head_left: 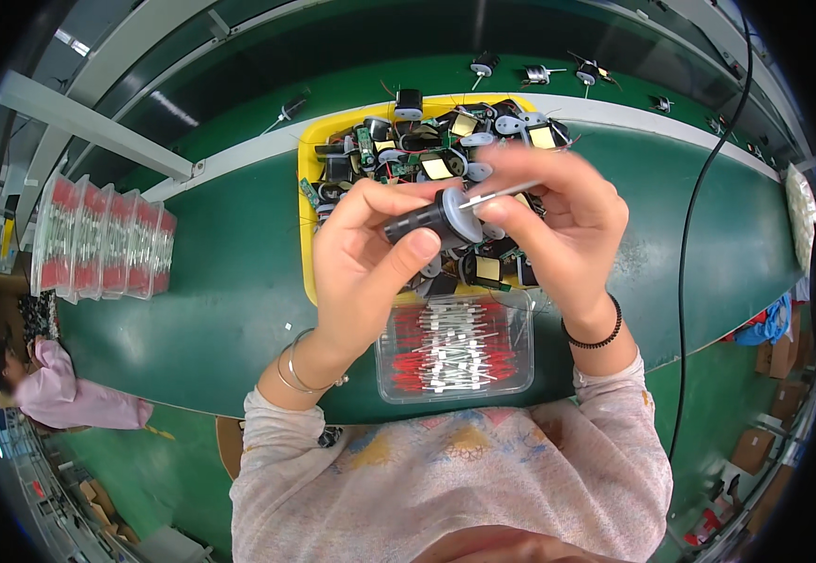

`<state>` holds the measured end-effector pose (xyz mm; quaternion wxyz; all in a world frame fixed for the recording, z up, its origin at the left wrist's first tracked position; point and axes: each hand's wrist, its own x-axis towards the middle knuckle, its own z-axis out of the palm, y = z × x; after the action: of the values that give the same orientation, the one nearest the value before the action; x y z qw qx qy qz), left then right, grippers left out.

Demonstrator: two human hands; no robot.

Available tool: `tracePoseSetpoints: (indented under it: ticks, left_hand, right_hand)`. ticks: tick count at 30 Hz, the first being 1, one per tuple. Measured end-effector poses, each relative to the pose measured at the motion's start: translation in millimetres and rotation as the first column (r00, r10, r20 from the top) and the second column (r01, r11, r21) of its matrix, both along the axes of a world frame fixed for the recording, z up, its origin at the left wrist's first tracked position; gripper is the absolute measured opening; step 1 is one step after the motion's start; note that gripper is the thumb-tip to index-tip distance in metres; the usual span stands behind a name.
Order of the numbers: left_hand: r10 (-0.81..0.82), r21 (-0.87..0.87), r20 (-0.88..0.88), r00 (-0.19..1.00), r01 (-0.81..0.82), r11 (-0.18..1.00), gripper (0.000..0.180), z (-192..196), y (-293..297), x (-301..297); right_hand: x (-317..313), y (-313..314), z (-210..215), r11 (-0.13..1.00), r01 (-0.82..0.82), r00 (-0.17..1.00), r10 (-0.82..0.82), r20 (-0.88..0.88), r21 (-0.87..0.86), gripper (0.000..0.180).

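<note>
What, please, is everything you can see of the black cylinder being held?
The black cylinder looks like plastic, with paler patches along its side and a grey round disc at its right end. It lies roughly sideways, slightly tilted, held by the left grip over the yellow tray. A thin white rod in the right grip reaches the disc's face; whether it is inserted cannot be told.

A: What do the 2 hands' grips hold?
B: The left grip (356, 249) holds a black cylinder (412, 223) with a grey disc (464, 216); the right grip (572, 220), a thin white stick (506, 192) with its end at that disc.
A: Underneath?
B: A yellow tray (308, 258) heaped with similar parts, on a green counter (239, 235). Nearer the person, a clear box (385, 387) of red-and-white sticks (455, 347).
</note>
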<state>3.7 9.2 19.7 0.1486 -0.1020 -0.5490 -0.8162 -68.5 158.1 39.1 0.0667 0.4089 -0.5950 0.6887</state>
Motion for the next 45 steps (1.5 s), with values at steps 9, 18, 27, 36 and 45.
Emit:
tracePoseSetpoints:
  ticks: [9,18,27,36,45]
  left_hand:
    - [-0.212,0.184,0.17,0.962,0.18,0.966,0.012,-4,-11,-9]
    - [0.328,-0.749,0.16,0.931,-0.102,0.654,0.028,-18,-105,-177]
    - [0.242,-0.999,-0.052,0.969,-0.055,0.004,0.044,-74,-114,-262]
    - [-0.049,-0.875,-0.311,0.949,-0.306,-0.375,0.034,-32,-80,-185]
    - [-0.027,-0.485,-0.053,0.998,-0.002,0.875,0.028,19,-66,-82]
  right_hand:
    - [-8,-1,-15,0.957,0.122,0.973,-0.064,-0.22,0.265,0.029]
    - [-22,31,-9,0.888,0.446,0.867,-0.398,-0.301,0.11,0.029]
    - [-33,48,-3,0.893,0.439,0.865,-0.391,-0.315,0.098,0.02]
    - [0,50,7,0.968,0.2,0.958,-0.16,-0.239,0.153,0.017]
    - [56,47,-46,0.492,-0.102,0.969,0.246,-0.026,0.865,0.022]
